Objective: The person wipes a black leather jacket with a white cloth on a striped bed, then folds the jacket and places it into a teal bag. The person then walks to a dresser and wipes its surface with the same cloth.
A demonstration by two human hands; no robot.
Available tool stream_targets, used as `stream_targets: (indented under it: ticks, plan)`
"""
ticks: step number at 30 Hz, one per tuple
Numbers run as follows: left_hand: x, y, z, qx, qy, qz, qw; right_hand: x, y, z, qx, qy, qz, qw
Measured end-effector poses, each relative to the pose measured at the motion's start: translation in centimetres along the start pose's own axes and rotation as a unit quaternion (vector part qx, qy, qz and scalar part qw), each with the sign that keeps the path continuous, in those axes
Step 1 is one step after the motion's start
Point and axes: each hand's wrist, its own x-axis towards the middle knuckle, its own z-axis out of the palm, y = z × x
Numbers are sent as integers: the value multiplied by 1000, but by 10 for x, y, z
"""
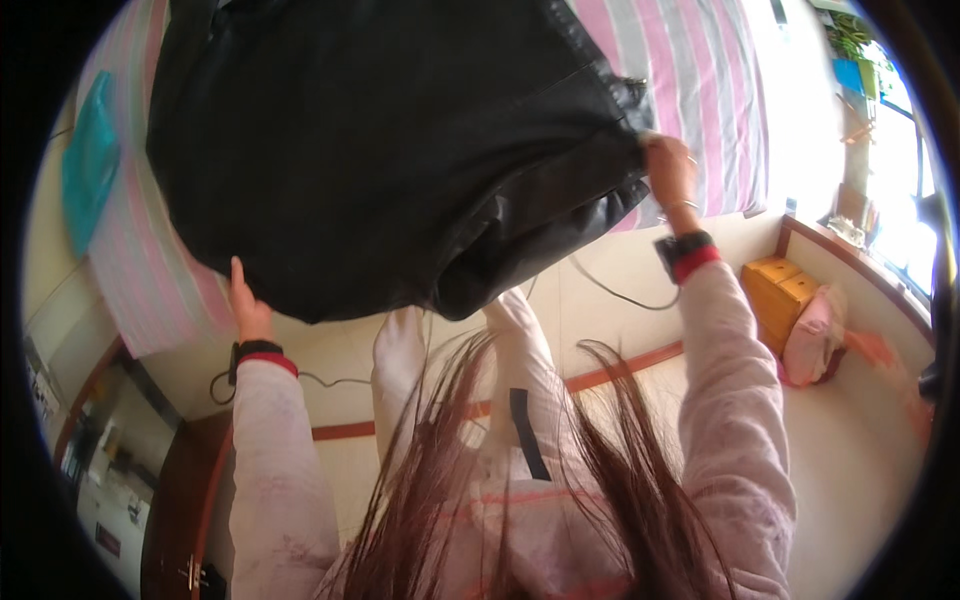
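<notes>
A large black leather jacket [330,140] spreads over the bed in front of me, its near edge hanging past the bed's side. My right hand [671,170] is closed on the jacket's right edge, near a seam. Low on the left, my left hand [250,305] holds the jacket's near-left edge, one finger pointing up along the leather and the other fingers partly hidden. Folds bunch up along the near right part of the jacket. Both wrists carry dark bands over red cuffs.
The bed has a pink, grey and white striped sheet [700,90]. A turquoise cloth or bag [92,165] lies at its left edge. Cables [625,296] run below the bed. To the right stand a wooden drawer box [780,300] and a pink bag [812,345] near a window.
</notes>
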Motion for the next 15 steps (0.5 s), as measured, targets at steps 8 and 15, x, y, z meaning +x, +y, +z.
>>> stream_targets:
  ticks: [8, 15]
  plan:
    - [44, -12, 5, -136, 88, -84, 983, -191, -105, 47, 648, -329, 343, 595]
    - [25, 15, 29, -130, 27, -34, 991, -148, -101, -36, 722, -194, 388, 540]
